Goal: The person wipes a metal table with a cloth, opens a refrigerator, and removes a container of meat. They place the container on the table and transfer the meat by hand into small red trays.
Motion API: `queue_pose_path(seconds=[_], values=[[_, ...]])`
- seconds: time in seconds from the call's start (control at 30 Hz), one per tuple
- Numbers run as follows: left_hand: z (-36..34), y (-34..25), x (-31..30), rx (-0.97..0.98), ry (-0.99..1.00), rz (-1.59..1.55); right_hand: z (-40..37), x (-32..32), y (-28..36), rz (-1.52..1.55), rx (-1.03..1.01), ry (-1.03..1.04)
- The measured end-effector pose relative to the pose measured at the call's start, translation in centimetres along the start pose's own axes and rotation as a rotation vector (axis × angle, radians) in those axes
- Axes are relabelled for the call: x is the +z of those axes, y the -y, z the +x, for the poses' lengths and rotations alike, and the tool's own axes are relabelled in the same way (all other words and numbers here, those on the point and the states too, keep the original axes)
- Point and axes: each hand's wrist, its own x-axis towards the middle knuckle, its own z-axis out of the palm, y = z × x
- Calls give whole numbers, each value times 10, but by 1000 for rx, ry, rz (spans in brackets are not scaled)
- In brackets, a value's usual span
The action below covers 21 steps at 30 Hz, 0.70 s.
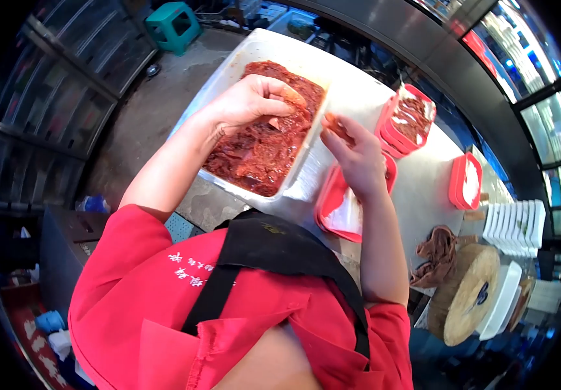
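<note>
A large pale plastic tub holds a mass of dark red, sauce-coated meat. My left hand is over the tub, its fingers curled and pressed together against the meat's surface. Red sauce coats those fingertips, and what lies between them is hidden. Just past the tub's right rim, my right hand is closed with a bit of red meat at its fingers. Beneath my right wrist stands a red container with a white lining.
On the metal table, another red container holds meat strips, and a third red container has white inside. A brown cloth, round chopping block and stacked white trays are at right. A green stool stands on the floor.
</note>
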Motion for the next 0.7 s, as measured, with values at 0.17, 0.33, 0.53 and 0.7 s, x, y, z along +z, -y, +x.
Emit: queue_pose_path(seconds=[0.17,0.33,0.53,0.7], values=[[26,8,69,21,142,-59,-13,-36,1,294,185,26],[39,42,128,23,88,-116,-48,-76,-13,8,186,-187],[30,61,151,-53,128,258,-80,-76,-38,11,293,-303],[19,64,156,101,96,525,-88,-56,-40,-835,2,-282]])
